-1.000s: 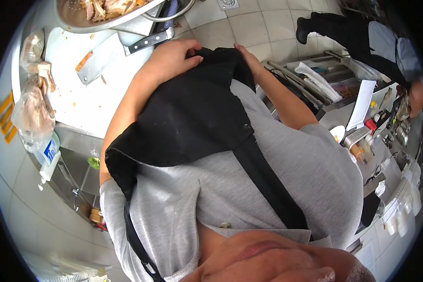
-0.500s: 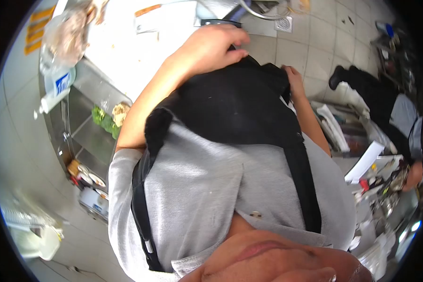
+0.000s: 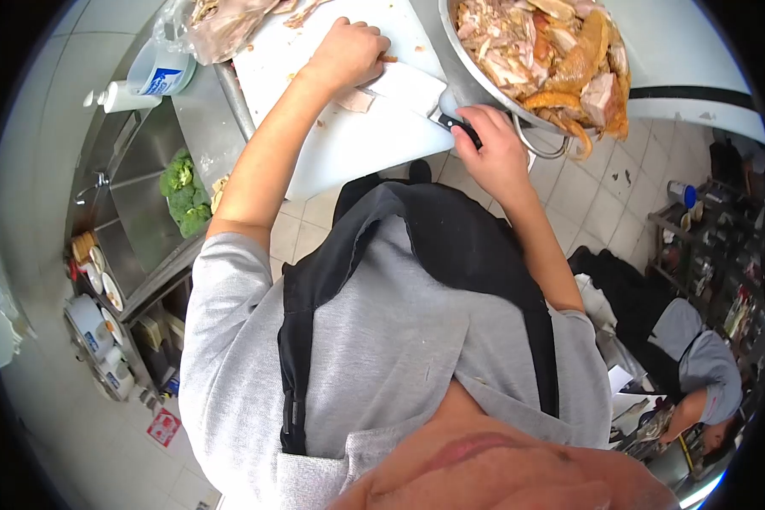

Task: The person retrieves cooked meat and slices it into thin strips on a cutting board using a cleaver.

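Note:
My left hand (image 3: 348, 55) is closed over the white cutting board (image 3: 348, 157), beside the knife's blade (image 3: 406, 87). A small orange-brown bit shows at its fingers; what they hold is hidden. My right hand (image 3: 497, 153) is wrapped around the knife's black handle (image 3: 462, 130). The blade lies low over the board, pointing towards my left hand. A pale piece of meat (image 3: 354, 100) rests beside the blade. Right of the board stands a metal bowl (image 3: 467, 64) heaped with cut meat (image 3: 540, 55).
Bagged meat (image 3: 221, 30) lies at the board's upper left, near a white tub (image 3: 160, 70) and bottle (image 3: 126, 97). Broccoli (image 3: 184, 194) sits by the sink (image 3: 144, 153) at left. Another person (image 3: 693, 357) bends over at the lower right.
Both my hands have left the black apron and moved over the board. My right hand has taken hold of the knife. The view has shifted, bringing the meat bowl fully into sight.

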{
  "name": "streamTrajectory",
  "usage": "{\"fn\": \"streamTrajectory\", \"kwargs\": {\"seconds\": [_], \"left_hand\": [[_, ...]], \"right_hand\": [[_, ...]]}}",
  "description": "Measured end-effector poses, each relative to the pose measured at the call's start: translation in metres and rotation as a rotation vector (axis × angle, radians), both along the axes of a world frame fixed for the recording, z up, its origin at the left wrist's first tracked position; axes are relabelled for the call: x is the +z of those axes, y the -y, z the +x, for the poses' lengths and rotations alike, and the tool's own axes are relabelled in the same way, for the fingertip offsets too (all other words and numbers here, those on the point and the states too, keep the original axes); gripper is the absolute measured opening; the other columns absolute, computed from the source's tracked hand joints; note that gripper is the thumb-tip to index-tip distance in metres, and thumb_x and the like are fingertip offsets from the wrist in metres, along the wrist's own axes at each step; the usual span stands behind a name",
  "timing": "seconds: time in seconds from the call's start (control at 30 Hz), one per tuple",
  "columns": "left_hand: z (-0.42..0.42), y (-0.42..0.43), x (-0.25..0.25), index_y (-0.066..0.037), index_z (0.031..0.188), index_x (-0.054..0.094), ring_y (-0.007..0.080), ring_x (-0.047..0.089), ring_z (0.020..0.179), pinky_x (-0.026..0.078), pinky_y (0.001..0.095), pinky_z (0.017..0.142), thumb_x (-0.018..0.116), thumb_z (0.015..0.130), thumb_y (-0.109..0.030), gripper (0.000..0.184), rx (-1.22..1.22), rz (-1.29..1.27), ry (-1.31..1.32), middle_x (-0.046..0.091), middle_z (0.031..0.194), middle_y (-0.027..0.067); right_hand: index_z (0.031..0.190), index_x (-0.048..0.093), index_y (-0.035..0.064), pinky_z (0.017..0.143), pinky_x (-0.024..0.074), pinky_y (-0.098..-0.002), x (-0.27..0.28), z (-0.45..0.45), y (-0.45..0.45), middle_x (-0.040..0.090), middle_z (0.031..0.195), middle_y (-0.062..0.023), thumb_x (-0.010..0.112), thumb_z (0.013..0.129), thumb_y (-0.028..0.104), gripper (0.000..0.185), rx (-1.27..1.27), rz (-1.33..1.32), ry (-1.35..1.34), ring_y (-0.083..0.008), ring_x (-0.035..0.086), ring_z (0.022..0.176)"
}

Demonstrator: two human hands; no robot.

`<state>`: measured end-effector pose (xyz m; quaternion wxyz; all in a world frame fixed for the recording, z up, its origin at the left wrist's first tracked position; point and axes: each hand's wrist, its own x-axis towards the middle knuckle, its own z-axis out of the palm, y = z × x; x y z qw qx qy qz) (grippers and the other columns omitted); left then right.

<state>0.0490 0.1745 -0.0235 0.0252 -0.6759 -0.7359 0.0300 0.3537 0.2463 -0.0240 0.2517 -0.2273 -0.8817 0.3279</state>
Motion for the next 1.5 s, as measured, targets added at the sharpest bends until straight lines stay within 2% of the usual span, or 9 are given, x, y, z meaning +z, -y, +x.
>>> {"fn": "streamTrajectory", "kwargs": {"seconds": [0.1, 0.13, 0.27, 0.4, 0.47, 0.67, 0.97, 1.3, 1.5], "left_hand": [[-0.057, 0.001, -0.010, -0.012, 0.099, 0.075, 0.0287, 0.070, 0.091, 0.054, 0.0434, 0.078, 0.071, 0.084, -0.023, 0.019, 0.301, 0.206, 0.016, 0.074, 0.099, 0.0070], [-0.072, 0.007, -0.002, -0.012, 0.110, 0.072, 0.0363, 0.065, 0.112, 0.047, 0.0516, 0.097, 0.073, 0.085, -0.030, 0.031, 0.515, 0.272, 0.017, 0.070, 0.113, 0.0167], [-0.064, 0.055, 0.062, -0.008, 0.117, 0.073, 0.0353, 0.071, 0.092, 0.055, 0.0451, 0.084, 0.076, 0.087, -0.035, 0.040, 0.404, 0.545, 0.163, 0.076, 0.102, 0.0145], [-0.022, 0.096, 0.040, -0.006, 0.118, 0.072, 0.0347, 0.070, 0.098, 0.054, 0.0436, 0.089, 0.073, 0.085, -0.026, 0.039, 0.639, 0.227, 0.480, 0.074, 0.107, 0.0159], [-0.005, 0.117, 0.002, -0.008, 0.107, 0.075, 0.0285, 0.071, 0.091, 0.057, 0.0411, 0.078, 0.075, 0.088, -0.028, 0.027, 0.478, 0.380, 0.452, 0.074, 0.102, 0.0103], [0.034, 0.131, -0.042, -0.010, 0.106, 0.074, 0.0295, 0.071, 0.095, 0.056, 0.0418, 0.085, 0.077, 0.087, -0.033, 0.030, 0.556, 0.470, 0.491, 0.074, 0.102, 0.0085], [0.043, 0.128, -0.064, -0.010, 0.107, 0.074, 0.0284, 0.069, 0.100, 0.054, 0.0423, 0.087, 0.079, 0.084, -0.030, 0.030, 0.630, 0.614, 0.498, 0.073, 0.100, 0.0072], [0.033, 0.132, -0.056, -0.009, 0.106, 0.074, 0.0244, 0.067, 0.094, 0.054, 0.0379, 0.084, 0.077, 0.083, -0.026, 0.029, 0.386, 0.756, 0.431, 0.072, 0.104, 0.0065], [0.026, 0.121, -0.011, -0.004, 0.116, 0.071, 0.0388, 0.062, 0.114, 0.048, 0.0490, 0.098, 0.069, 0.075, -0.015, 0.042, 0.307, 0.347, 0.580, 0.068, 0.116, 0.0191]], "right_hand": [[0.117, 0.068, 0.0090, 0.082, 0.0562, -0.0481, -0.013, -0.014, -0.013, 0.067, 0.108, -0.0127, 0.071, 0.091, 0.020, 0.029, 0.134, 0.203, 0.043, -0.0354, 0.066, 0.100], [0.117, 0.068, 0.0090, 0.082, 0.0562, -0.0481, -0.015, -0.017, -0.014, 0.067, 0.108, -0.0127, 0.071, 0.091, 0.020, 0.029, 0.139, 0.201, 0.053, -0.0354, 0.066, 0.100], [0.136, 0.060, 0.0166, 0.080, 0.0577, -0.0482, -0.006, -0.031, -0.014, 0.063, 0.107, -0.0130, 0.072, 0.092, 0.030, 0.047, 0.196, 0.181, 0.450, -0.0380, 0.069, 0.092], [0.143, 0.055, 0.0207, 0.079, 0.0580, -0.0487, -0.008, -0.038, -0.017, 0.062, 0.109, -0.0140, 0.071, 0.093, 0.030, 0.053, 0.251, 0.234, 0.551, -0.0381, 0.070, 0.089], [0.142, 0.056, 0.0171, 0.078, 0.0592, -0.0488, -0.005, -0.038, -0.017, 0.064, 0.108, -0.0156, 0.068, 0.093, 0.026, 0.051, 0.293, 0.278, 0.609, -0.0386, 0.071, 0.088], [0.143, 0.053, 0.0133, 0.075, 0.0562, -0.0514, 0.017, -0.030, -0.011, 0.071, 0.093, -0.0200, 0.061, 0.095, 0.018, 0.049, 0.204, 0.150, 0.420, -0.0405, 0.070, 0.083], [0.161, 0.032, 0.0268, 0.076, 0.0524, -0.0536, 0.044, -0.031, -0.001, 0.071, 0.089, -0.0213, 0.057, 0.099, 0.017, 0.068, 0.286, 0.058, 0.682, -0.0451, 0.068, 0.082], [0.160, 0.035, 0.0249, 0.071, 0.0545, -0.0521, 0.053, -0.039, 0.016, 0.071, 0.086, -0.0161, 0.057, 0.097, 0.013, 0.068, 0.415, 0.181, 0.527, -0.0384, 0.068, 0.072], [0.162, 0.032, 0.0301, 0.073, 0.0533, -0.0527, 0.039, -0.036, 0.007, 0.069, 0.083, -0.0203, 0.060, 0.097, 0.015, 0.072, 0.286, 0.164, 0.636, -0.0433, 0.068, 0.077]]}}
